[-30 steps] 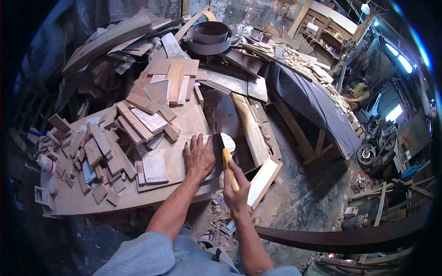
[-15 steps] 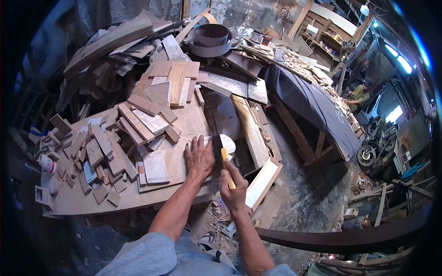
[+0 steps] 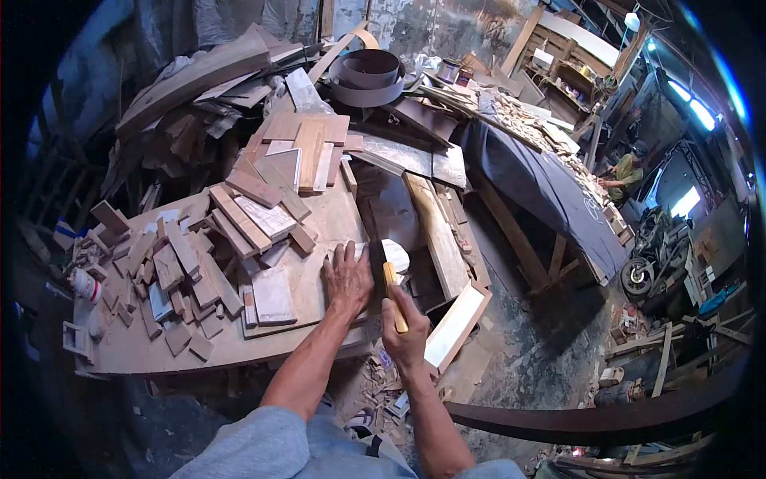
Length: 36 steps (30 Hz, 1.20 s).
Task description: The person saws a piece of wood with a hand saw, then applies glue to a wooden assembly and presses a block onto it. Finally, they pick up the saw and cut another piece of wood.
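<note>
Grey-blue shirt [image 3: 339, 457]; short, plain sleeves [image 3: 254, 441].

A stained, peeling grey wall [image 3: 455, 36] backs a grimy dark concrete floor [image 3: 531, 359]; glaring white tube lights [image 3: 702, 114] shine upper right.

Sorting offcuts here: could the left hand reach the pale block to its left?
Probably yes: only bare board separates the left hand from the pale block, though that hand rests on wood beside the saw.
</note>
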{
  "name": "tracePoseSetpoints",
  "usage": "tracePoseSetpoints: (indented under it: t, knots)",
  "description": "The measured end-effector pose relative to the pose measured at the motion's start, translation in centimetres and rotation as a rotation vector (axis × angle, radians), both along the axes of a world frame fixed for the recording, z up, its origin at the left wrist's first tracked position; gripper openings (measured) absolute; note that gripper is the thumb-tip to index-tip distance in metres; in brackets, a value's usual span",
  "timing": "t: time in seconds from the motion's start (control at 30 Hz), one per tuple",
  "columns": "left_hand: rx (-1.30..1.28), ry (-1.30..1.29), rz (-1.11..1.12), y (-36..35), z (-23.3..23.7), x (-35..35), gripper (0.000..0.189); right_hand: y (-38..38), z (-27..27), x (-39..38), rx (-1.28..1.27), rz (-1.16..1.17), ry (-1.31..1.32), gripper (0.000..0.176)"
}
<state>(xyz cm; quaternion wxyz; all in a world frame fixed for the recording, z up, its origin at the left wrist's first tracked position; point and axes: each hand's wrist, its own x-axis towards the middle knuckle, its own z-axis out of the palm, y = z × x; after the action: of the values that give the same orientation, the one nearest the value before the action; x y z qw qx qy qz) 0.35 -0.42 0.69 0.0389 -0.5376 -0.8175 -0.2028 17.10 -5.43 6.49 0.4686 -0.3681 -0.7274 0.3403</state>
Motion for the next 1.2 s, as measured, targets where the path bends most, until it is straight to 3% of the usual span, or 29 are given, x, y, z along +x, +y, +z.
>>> tracePoseSetpoints:
  t: [0.1, 0.13, 0.23, 0.3, 0.37, 0.43, 0.5, 0.6, 0.67, 0.73, 0.83, 0.87, 0.9, 1.0, 1.1, 1.13, 1.2]
  knots:
    - [-0.031, -0.052, 0.014, 0.0, 0.8, 0.5, 0.052, -2.4, -1.8, 3.0, 0.078, -0.026, -0.02, 0.036]
    - [-0.031, -0.081, 0.031, 0.1, 1.3, 0.7, 0.052, -5.7, -0.2, 4.8, 0.007, -0.042, 0.0, 0.035]
    - [0.039, -0.063, 0.02, -0.2, 0.9, 0.8, 0.052, -13.2, -2.0, 11.9, -0.119, -0.058, -0.082, 0.038]
    - [0.032, -0.059, 0.005, -0.2, 1.2, 0.6, 0.052, -13.0, -1.4, 11.9, -0.09, -0.061, -0.068, 0.037]
    - [0.049, -0.047, -0.007, -0.4, 1.2, 0.8, 0.052, -7.4, -0.7, 7.8, 0.106, -0.039, -0.032, 0.034]
    - [0.026, -0.004, -0.003, -0.5, 0.4, 0.6, 0.051, -1.0, -0.3, 2.2, -0.011, -0.022, -0.005, 0.033]
    - [0.027, 0.02, 0.013, -0.1, 0.1, 0.0, 0.05, 1.7, -0.3, -0.9, 0.062, -0.043, 0.028, 0.034]
    - [0.031, -0.012, 0.03, 0.2, 0.1, 0.8, 0.05, -1.4, -1.1, 1.8, 0.075, -0.063, 0.01, 0.035]
    - [0.064, -0.023, 0.036, 0.2, 0.4, 0.8, 0.05, -7.1, 0.3, 6.2, -0.009, -0.045, -0.043, 0.037]
    - [0.088, -0.04, 0.039, 0.3, 0.0, 0.8, 0.05, -12.4, -1.7, 11.7, -0.014, -0.031, -0.105, 0.04]
    - [0.066, -0.021, 0.023, 0.2, 0.3, 0.8, 0.051, -13.4, -1.6, 11.4, 0.091, -0.029, -0.125, 0.041]
    - [0.091, -0.01, 0.01, 0.0, 0.2, 0.8, 0.05, -11.3, -1.8, 10.1, -0.036, -0.009, -0.156, 0.038]
    - [0.084, -0.013, 0.001, 0.0, 0.2, 0.7, 0.049, -7.9, -1.3, 6.9, 0.075, -0.03, -0.065, 0.034]
    - [0.066, -0.004, -0.016, -0.1, 0.4, 0.3, 0.047, -1.5, -0.5, 0.7, 0.019, -0.041, -0.001, 0.036]
    - [0.018, -0.013, 0.007, -0.1, 1.0, 0.8, 0.046, -3.9, -2.3, 2.8, 0.04, -0.068, 0.006, 0.038]
    - [0.015, -0.046, 0.012, 0.0, 1.0, 0.9, 0.047, -6.1, -0.9, 4.3, 0.15, -0.091, -0.043, 0.04]
    - [0.005, -0.077, 0.015, 0.0, 0.8, 0.9, 0.049, -11.6, -1.4, 9.1, 0.047, -0.064, -0.11, 0.042]
